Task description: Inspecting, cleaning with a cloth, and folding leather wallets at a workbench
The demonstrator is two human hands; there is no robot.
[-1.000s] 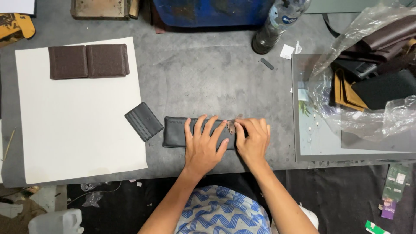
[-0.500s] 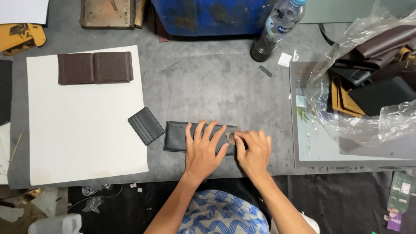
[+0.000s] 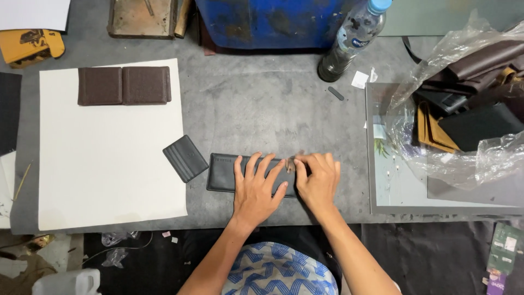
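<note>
Far left: a white rectangular paper sheet [image 3: 109,158] is lying on the grey tabletop [image 3: 256,109], carrying a dark brown textured leather wallet opened flat [image 3: 124,86].
Left of centre: a small black ribbed card holder [image 3: 185,158] is sitting tilted at the sheet's edge, just beside the long piece.
Centre: a long black leather wallet piece [image 3: 224,172] is lying flat at the near edge of the tabletop.
Left hand [image 3: 256,188]: pressing down flat, fingers spread, no closed grip on anything.
Right hand [image 3: 317,180]: fingertips pinching together at the piece's right end; its grip looks closed on the edge.
Change: the hands and piece are sitting where they were a second ago, so the pressing is continuing.
Right: a clear plastic bag of brown leather pieces [image 3: 464,109] is resting on a glass panel [image 3: 393,191].
</note>
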